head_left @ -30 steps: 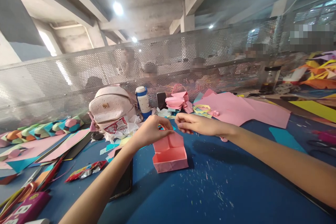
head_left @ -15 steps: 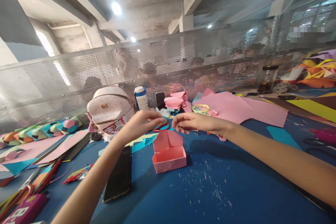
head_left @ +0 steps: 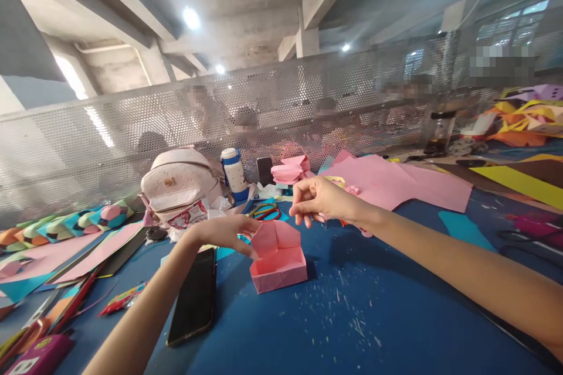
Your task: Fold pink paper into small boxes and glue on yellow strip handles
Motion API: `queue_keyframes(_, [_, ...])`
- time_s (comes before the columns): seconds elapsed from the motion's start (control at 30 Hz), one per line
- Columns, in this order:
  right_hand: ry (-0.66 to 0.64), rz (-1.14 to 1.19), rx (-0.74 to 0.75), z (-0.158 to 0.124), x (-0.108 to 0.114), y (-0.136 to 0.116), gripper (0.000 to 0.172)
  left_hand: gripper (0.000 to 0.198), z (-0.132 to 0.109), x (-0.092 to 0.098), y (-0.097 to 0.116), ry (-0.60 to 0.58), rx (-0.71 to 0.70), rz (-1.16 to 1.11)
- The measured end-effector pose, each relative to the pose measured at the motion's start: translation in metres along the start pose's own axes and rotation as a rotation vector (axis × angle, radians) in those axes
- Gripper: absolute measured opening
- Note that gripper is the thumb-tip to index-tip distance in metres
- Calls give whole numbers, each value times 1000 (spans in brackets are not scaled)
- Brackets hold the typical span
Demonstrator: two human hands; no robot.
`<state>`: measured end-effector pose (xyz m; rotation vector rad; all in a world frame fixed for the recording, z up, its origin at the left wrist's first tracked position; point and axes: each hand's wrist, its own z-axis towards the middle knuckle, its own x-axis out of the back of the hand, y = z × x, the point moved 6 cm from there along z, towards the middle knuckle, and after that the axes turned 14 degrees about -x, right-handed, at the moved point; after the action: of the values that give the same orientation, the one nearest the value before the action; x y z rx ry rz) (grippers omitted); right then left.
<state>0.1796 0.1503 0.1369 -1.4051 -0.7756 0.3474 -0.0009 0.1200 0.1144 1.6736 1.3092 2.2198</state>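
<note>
A small pink paper box (head_left: pixel 279 275) sits on the blue table, its tall back flap (head_left: pixel 277 238) standing upright. At the box's left side is my left hand (head_left: pixel 229 232), thumb and fingers apart, with the fingertips at the flap's left edge; I cannot tell whether they touch it. My right hand (head_left: pixel 317 198) hovers above and behind the box's right corner, apart from it. Its fingers are curled toward the thumb, and whatever they may hold is too small or hidden. Scissors with red and dark handles (head_left: pixel 265 211) lie behind the box.
A black phone (head_left: pixel 193 299) lies left of the box. Farther back stand a pale backpack (head_left: pixel 180 181), a bottle (head_left: pixel 234 174) and folded pink paper pieces (head_left: pixel 288 171). Pink sheets (head_left: pixel 396 179) spread at back right. Coloured paper, scissors and a purple case (head_left: pixel 39 357) are left.
My left hand has come down and toward me from above the scissors to the box's left side. The right hand stays raised, its fingers more curled. The scissors are now more visible.
</note>
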Motion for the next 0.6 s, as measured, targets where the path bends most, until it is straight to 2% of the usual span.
queue_keyframes(0.03, [9,2,2,-1,1,-1,38,21,7,-2,-3,57,5,11])
queue_keyframes(0.13, [33,-1,38,-3,4,-5,36,37,21,-10,-11,145,14,1])
queue_keyframes(0.2, [41,-9,71,-5,5,-9,34,42,25,-12,-15,186,17,-33])
queue_keyframes(0.37, [52,-25,84,-8,7,-14,26,30,27,-11,-17,304,37,-158])
queue_keyframes(0.47, [9,8,39,-9,5,-15,22,32,26,-11,-16,313,47,-227])
queue_keyframes(0.6, [-20,5,1,-15,2,-18,21,38,25,-15,-23,248,68,-281])
